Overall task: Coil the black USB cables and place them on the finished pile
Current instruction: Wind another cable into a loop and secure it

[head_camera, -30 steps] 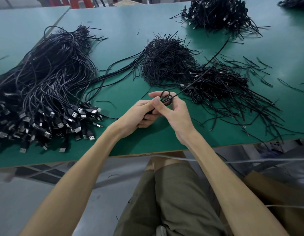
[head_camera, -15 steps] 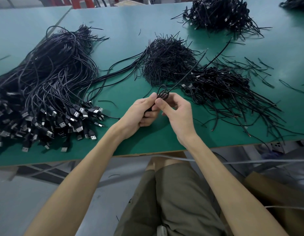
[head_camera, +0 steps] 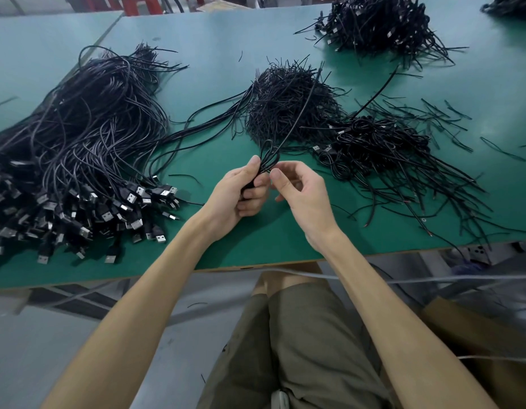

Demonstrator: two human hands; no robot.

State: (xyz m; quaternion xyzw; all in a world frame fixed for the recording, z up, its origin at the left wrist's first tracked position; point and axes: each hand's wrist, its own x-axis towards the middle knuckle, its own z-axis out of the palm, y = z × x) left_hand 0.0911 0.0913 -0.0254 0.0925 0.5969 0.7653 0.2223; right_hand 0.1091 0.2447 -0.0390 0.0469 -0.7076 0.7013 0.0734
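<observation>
The left hand [head_camera: 241, 191] grips a half-coiled cable [head_camera: 265, 165], its tail free; the right hand [head_camera: 301, 191] curls beside it, grip unclear. The finished pile [head_camera: 379, 143] lies right of them, many uncoiled cables [head_camera: 78, 128] left.

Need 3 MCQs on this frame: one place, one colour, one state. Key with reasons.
1. Which side of the table holds the heap of uncoiled USB cables? A) left B) right C) neither, it's on the lap
2. Table top colour? A) red B) green C) white
3. The cable in the left hand is: A) straight B) partly looped, tail free C) knotted
Key: 1A, its plugs lie left of the left hand. 2B, the bare surface is green. 3B, a loop stands above the hand and the tail runs off.
</observation>
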